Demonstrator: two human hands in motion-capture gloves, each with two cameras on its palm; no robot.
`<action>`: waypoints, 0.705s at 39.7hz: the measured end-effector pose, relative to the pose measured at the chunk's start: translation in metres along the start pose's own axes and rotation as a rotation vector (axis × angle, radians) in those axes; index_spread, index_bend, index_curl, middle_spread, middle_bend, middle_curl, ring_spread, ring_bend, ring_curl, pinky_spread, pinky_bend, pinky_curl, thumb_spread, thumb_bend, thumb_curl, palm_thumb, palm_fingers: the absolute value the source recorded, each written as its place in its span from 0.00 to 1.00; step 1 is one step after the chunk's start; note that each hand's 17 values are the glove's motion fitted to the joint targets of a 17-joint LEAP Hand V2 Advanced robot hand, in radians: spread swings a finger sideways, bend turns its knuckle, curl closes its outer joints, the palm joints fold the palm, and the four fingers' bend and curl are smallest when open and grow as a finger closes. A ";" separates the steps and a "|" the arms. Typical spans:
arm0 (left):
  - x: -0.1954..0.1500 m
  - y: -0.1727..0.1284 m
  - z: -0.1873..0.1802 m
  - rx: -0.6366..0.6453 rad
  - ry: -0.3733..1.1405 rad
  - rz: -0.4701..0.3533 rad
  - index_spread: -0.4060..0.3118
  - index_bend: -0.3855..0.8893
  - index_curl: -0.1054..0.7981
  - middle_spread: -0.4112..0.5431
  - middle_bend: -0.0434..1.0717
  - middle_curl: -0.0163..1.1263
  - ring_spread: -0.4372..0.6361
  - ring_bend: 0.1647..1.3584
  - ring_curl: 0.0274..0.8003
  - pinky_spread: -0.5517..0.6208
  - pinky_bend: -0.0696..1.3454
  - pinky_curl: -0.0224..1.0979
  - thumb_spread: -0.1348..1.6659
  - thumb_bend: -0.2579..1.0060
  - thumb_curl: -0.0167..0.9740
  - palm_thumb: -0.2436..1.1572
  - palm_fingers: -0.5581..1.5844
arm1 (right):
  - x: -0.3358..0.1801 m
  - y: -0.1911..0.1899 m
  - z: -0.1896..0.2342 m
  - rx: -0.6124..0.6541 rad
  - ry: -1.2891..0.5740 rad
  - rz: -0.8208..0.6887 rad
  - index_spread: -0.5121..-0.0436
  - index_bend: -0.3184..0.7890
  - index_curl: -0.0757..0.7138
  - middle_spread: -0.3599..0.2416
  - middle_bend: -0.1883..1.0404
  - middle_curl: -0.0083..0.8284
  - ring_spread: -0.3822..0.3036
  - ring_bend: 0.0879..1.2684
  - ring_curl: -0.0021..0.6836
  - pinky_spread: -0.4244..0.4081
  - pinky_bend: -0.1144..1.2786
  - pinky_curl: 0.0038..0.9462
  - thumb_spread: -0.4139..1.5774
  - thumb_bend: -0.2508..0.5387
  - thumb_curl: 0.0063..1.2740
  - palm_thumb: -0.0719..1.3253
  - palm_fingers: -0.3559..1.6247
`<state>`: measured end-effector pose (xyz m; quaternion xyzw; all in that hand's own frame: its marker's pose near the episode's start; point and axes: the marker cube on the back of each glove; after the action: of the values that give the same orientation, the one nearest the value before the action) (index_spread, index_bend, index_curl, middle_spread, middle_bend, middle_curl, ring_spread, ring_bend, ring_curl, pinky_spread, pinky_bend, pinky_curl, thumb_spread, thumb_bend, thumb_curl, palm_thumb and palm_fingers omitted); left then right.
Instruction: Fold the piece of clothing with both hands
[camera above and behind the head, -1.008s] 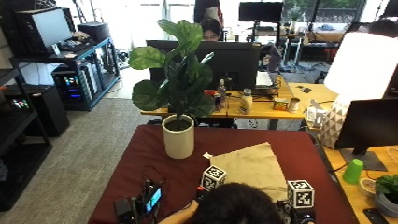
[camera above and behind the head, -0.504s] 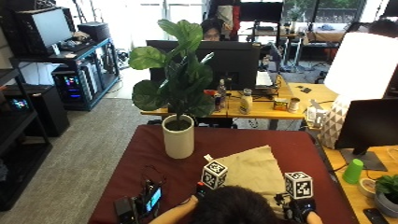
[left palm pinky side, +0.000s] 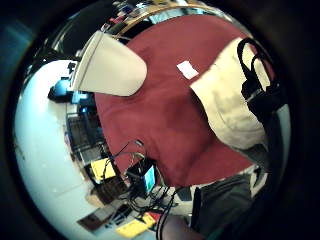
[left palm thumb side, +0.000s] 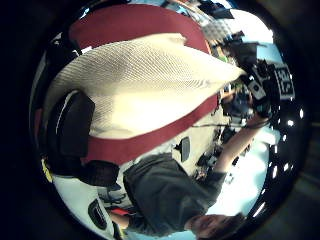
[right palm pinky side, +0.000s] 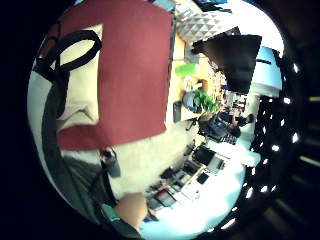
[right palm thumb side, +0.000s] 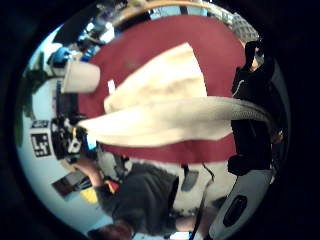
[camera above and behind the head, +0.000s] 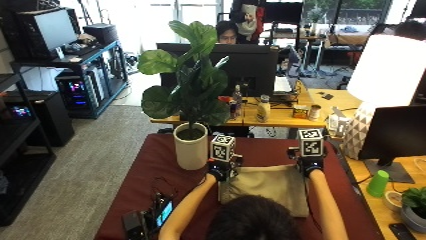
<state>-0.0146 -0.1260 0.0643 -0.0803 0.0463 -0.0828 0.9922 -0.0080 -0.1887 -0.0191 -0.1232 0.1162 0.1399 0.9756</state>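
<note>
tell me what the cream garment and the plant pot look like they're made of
Cream garment: seemingly a knit fabric, matte, with a fine ribbed weave showing in the left thumb side palm view. Plant pot: smooth, plain off-white, possibly ceramic or plastic; the look leaves it open.

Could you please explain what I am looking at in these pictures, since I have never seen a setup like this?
A person sits at a table covered in dark red, wearing black gloves. One picture comes from a camera above and behind their head; the four round ones come from small cameras on the palms, two per hand. The left hand and the right hand each grip a far corner of a cream piece of clothing and hold it up off the table, as the thumb-side palm pictures show. Also on the table are a potted plant in a cream pot, a small device with a lit screen near the left elbow, and a small white tag.
</note>
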 end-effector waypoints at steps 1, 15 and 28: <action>-0.002 -0.002 -0.002 0.004 -0.004 -0.047 0.22 0.36 0.47 0.10 0.35 0.42 0.08 0.26 0.47 0.17 0.30 0.36 0.84 0.23 0.25 0.53 0.79 | -0.006 -0.020 0.005 0.080 -0.014 -0.006 0.54 0.45 0.57 0.27 0.48 0.59 0.22 0.45 0.67 0.18 0.43 0.46 0.75 0.40 0.30 0.86 0.83; -0.014 -0.008 0.044 -0.098 -0.160 -0.305 0.32 0.47 0.52 0.23 0.16 0.41 0.23 0.21 0.50 0.42 0.18 0.35 0.84 0.19 0.22 0.48 0.53 | -0.046 -0.004 0.055 0.059 -0.192 0.103 0.49 0.34 0.50 0.31 0.34 0.54 0.26 0.40 0.66 0.25 0.48 0.48 0.80 0.28 0.27 0.77 0.61; 0.003 0.023 0.086 -0.050 -0.155 -0.234 0.36 0.47 0.56 0.37 0.12 0.30 0.36 0.22 0.46 0.57 0.20 0.33 0.83 0.18 0.18 0.36 0.48 | -0.044 0.026 0.110 -0.239 -0.132 0.299 0.51 0.32 0.39 0.40 0.32 0.53 0.34 0.37 0.62 0.39 0.46 0.44 0.82 0.25 0.24 0.62 0.56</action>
<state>0.0009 -0.0912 0.1453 -0.1157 -0.0379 -0.1902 0.9742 -0.0352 -0.1455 0.0905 -0.2101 0.0513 0.3037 0.9279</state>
